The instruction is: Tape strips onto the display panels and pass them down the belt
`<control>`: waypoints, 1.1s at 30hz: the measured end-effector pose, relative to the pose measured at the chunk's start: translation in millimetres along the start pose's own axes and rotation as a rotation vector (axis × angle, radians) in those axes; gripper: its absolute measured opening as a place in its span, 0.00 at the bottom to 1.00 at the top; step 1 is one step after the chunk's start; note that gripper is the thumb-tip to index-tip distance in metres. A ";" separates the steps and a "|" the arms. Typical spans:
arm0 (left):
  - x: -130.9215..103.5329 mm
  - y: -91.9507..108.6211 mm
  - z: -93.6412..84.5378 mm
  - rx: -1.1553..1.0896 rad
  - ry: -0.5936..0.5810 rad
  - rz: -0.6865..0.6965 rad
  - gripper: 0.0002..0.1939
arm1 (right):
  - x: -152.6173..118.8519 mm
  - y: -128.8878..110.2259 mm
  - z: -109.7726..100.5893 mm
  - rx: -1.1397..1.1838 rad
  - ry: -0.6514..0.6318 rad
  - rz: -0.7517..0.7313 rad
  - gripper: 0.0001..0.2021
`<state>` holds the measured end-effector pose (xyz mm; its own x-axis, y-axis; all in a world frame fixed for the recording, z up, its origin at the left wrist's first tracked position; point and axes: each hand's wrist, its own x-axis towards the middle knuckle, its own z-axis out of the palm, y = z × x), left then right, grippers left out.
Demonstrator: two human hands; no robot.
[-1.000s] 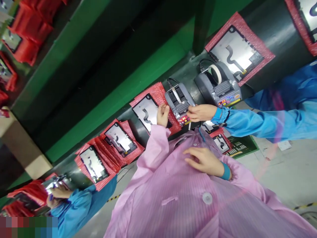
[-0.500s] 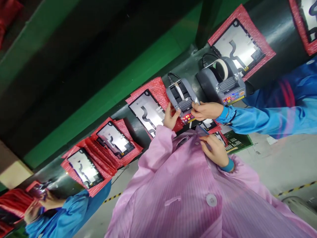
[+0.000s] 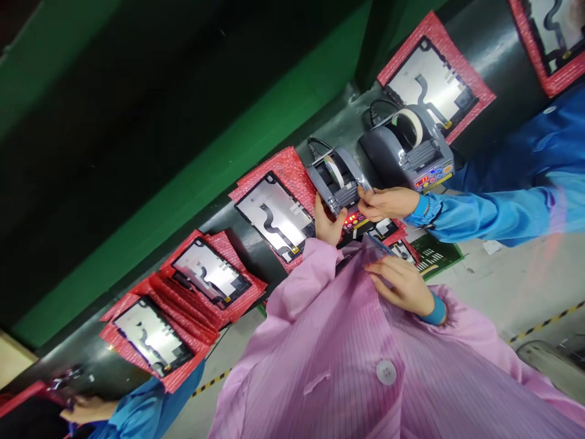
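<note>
My left hand (image 3: 327, 224) rests against the left side of a grey tape dispenser (image 3: 340, 194), its thumb and fingers apart at the front corner near the lit red digits. A white tape roll (image 3: 335, 171) sits inside the dispenser. My right hand (image 3: 402, 281) is in front of the pink coat (image 3: 338, 353), its fingertips together at the coat's front edge; whether they pinch anything is hard to see. Another person's hand (image 3: 388, 203) touches the right front of the same dispenser. Left of it, a silver panel with a black cable (image 3: 276, 213) lies on red bubble wrap (image 3: 297, 177).
A second dispenser (image 3: 411, 146) stands to the right, before another panel (image 3: 429, 82) on red wrap. More panels (image 3: 212, 274) and stacked red sheets (image 3: 183, 305) lie left. A co-worker's hand (image 3: 89, 410) is at lower left. A green board (image 3: 439, 255) sits at the right.
My left hand and the small dispenser appear slightly farther right as the view shifts. My right hand appears slightly lower. The lower-left co-worker's hand has moved, and one hand there is no longer seen.
</note>
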<state>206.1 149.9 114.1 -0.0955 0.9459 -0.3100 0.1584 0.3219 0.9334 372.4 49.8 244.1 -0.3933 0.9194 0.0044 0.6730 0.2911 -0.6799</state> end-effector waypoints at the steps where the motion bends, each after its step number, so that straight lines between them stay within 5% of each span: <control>1: -0.5 1.7 0.6 -0.005 0.005 0.001 0.39 | 1.8 -2.3 -3.3 -0.011 0.004 -0.014 0.09; 13: -4.6 10.6 3.1 0.023 0.021 -0.050 0.41 | 13.1 -20.4 -39.2 -0.059 0.082 -0.090 0.07; 25: 12.6 16.6 -1.8 0.016 0.037 -0.120 0.35 | 28.5 -23.0 -52.6 -0.082 0.136 -0.114 0.09; 30: 24.1 23.4 -7.0 0.127 0.039 -0.169 0.35 | 66.6 -20.3 -73.8 -0.181 0.264 0.057 0.10; 33: 33.4 24.0 -10.6 0.199 0.032 -0.179 0.36 | 100.6 -8.9 -88.2 -0.337 0.181 0.119 0.09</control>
<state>196.3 188.8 128.1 -0.1702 0.8725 -0.4581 0.3263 0.4885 0.8092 382.1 163.1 315.3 -0.2039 0.9749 0.0898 0.8867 0.2228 -0.4052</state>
